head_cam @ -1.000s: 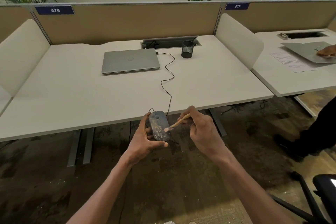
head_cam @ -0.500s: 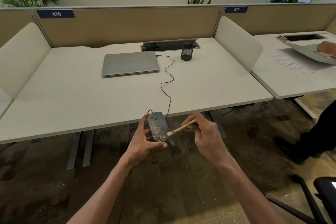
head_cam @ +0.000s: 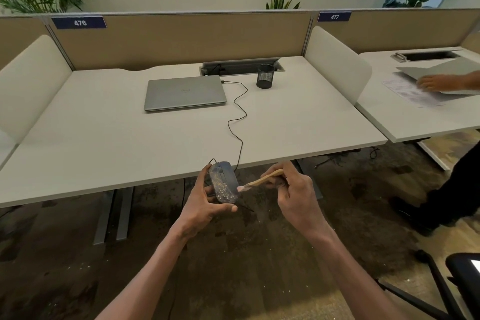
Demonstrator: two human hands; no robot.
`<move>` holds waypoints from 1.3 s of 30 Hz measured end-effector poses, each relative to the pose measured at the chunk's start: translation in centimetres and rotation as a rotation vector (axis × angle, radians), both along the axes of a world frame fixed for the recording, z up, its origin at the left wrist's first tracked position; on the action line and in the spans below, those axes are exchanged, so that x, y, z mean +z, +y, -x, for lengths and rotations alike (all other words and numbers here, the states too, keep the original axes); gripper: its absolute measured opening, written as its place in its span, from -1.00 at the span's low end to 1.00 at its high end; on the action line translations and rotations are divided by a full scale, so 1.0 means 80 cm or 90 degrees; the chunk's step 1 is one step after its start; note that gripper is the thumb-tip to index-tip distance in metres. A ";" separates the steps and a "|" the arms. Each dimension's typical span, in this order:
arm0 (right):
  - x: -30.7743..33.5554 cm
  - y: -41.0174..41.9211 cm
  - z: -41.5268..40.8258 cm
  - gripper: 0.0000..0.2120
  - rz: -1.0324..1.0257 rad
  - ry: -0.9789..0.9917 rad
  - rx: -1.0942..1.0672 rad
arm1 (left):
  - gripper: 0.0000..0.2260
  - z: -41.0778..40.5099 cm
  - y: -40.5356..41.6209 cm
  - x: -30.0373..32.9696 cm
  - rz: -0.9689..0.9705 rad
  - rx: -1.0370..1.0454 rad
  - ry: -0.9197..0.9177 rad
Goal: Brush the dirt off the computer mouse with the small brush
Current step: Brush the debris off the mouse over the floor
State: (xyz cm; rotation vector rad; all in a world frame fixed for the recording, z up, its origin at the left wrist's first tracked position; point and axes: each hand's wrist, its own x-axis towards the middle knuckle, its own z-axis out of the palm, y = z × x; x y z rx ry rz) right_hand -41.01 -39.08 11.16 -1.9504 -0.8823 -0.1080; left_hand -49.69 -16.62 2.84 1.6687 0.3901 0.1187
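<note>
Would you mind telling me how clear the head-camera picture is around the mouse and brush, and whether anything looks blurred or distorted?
Head view: even daylight, no glare; the mouse is sharp enough to show its speckled dirt; the brush tip is slightly smeared; wide-angle distortion bends the desk edges.

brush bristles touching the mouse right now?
Touching. Head view: the brush bristle tip meets the right edge of the mouse, no visible gap.

Brush (head_cam: pixel 262 181) bristles blurred; handle end hidden inside right hand (head_cam: pixel 296 192).
</note>
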 end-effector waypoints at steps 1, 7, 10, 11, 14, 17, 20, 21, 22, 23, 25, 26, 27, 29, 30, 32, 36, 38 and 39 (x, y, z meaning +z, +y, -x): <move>0.001 0.002 0.000 -0.80 -0.020 0.008 -0.017 | 0.24 0.000 -0.001 0.002 0.004 0.002 -0.002; -0.013 0.012 0.014 -0.85 -0.069 0.107 -0.093 | 0.23 -0.002 -0.004 0.003 0.015 0.001 -0.015; -0.021 0.007 0.017 -0.81 -0.064 0.124 -0.125 | 0.22 0.000 -0.003 0.004 0.007 0.010 -0.013; -0.021 0.006 0.017 -0.81 -0.066 0.125 -0.134 | 0.22 0.002 -0.003 0.005 0.007 0.014 -0.012; -0.016 0.008 0.018 -0.80 -0.090 0.128 -0.145 | 0.23 0.005 -0.003 0.009 0.003 0.012 -0.005; -0.016 0.012 0.021 -0.82 -0.099 0.138 -0.136 | 0.21 0.003 -0.006 0.010 0.008 0.008 -0.009; -0.025 0.008 0.022 -0.81 -0.099 0.156 -0.142 | 0.22 0.003 -0.006 0.013 0.011 0.017 -0.010; -0.028 0.006 0.022 -0.81 -0.097 0.159 -0.149 | 0.23 0.004 -0.005 0.014 0.009 0.017 -0.009; -0.029 0.004 0.022 -0.82 -0.094 0.159 -0.157 | 0.23 0.004 -0.004 0.014 0.006 0.017 -0.008; -0.030 0.003 0.022 -0.82 -0.096 0.161 -0.165 | 0.22 0.004 -0.003 0.013 0.003 0.017 -0.010; -0.029 0.001 0.021 -0.82 -0.114 0.169 -0.167 | 0.20 0.003 -0.002 0.011 -0.001 0.016 -0.012; -0.029 0.001 0.022 -0.82 -0.123 0.176 -0.160 | 0.20 0.003 -0.002 0.011 -0.001 0.016 -0.013; -0.029 0.001 0.023 -0.83 -0.127 0.183 -0.152 | 0.20 0.002 -0.002 0.012 -0.001 0.018 -0.015; -0.033 0.002 0.027 -0.83 -0.124 0.194 -0.142 | 0.19 0.000 -0.003 0.012 0.002 0.024 -0.016; -0.036 0.002 0.028 -0.82 -0.119 0.197 -0.143 | 0.19 0.000 -0.003 0.012 0.004 0.025 -0.018; -0.042 0.001 0.030 -0.82 -0.118 0.201 -0.159 | 0.19 -0.001 -0.002 0.010 0.004 0.025 -0.017; -0.041 0.000 0.027 -0.82 -0.140 0.195 -0.174 | 0.20 -0.001 0.002 0.010 0.004 0.025 -0.012; -0.039 0.001 0.029 -0.83 -0.138 0.190 -0.159 | 0.18 -0.002 0.002 0.010 0.001 0.019 -0.014; -0.040 0.001 0.030 -0.83 -0.133 0.188 -0.151 | 0.18 -0.003 0.001 0.010 -0.001 0.017 -0.016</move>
